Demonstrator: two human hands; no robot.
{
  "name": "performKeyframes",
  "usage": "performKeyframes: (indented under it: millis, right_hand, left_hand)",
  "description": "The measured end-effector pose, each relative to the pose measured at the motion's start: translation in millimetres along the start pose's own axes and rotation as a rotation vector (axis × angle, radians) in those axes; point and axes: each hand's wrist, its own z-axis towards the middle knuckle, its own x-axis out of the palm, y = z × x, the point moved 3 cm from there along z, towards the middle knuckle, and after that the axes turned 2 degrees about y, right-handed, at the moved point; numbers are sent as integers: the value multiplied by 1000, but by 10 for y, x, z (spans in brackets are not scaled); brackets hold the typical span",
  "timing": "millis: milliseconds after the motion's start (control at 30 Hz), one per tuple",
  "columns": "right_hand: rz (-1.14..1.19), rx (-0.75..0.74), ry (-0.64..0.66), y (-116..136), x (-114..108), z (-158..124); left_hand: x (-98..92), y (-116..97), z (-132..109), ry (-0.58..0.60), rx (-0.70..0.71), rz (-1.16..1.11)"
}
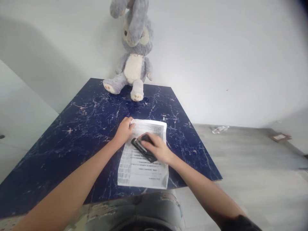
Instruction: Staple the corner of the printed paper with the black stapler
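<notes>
A printed sheet of paper (141, 178), possibly several sheets together, lies on the dark blue table in front of me. My left hand (124, 130) grips its upper left corner, with the thumb on top of the page. Over the middle of the page, my right hand (157, 148) is wrapped around a black stapler (143, 151) with a metallic strip along it. The stapler slants from upper left to lower right and hides part of the print. Whether it touches the page I cannot tell.
A grey and white plush rabbit (134, 69) sits at the table's far edge against the wall. Near the paper's top right corner is a small pale piece (164, 118). Crumpled clear plastic (220, 129) and a brown framed object (279, 137) lie on the floor at right.
</notes>
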Motion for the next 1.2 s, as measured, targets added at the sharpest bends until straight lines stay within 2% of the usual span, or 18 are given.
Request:
performKeyframes:
  millis: [100, 167, 300, 400, 467, 567, 733, 833, 933, 1100, 1200]
  right_hand:
    - [455, 161, -111, -132, -291, -166]
    - [619, 244, -166, -226, -573, -332]
    - [531, 371, -296, -380, -1226, -706]
    - [376, 446, -212, -429, -1516, -898]
    - [320, 507, -89, -430, -1552, -940]
    - [295, 568, 98, -374, -1454, -863]
    - [191, 485, 297, -170, -1300, -540]
    - [188, 507, 399, -94, -1274, -403]
    - [209, 563, 454, -71, -1269, -338]
    - [222, 621, 428, -48, -1310, -333]
    - [225, 640, 413, -34, -1324, -331]
  left_hand:
    - [-94, 45, 12, 8, -41, -215]
    - [-118, 63, 23, 32, -51, -394]
    - [-97, 59, 52, 45, -68, -685]
    - [-73, 47, 64, 56, -90, -743]
    - [-69, 51, 63, 53, -108, -767]
    - [-69, 63, 56, 52, -119, -799]
    - [-70, 64, 40, 40, -150, -815]
    - [-59, 64, 36, 48, -196, -829]
    - [-48, 80, 41, 40, -223, -837]
    - [-47, 100, 53, 14, -229, -827]
    - [-46, 78, 49, 41, -236, -824]
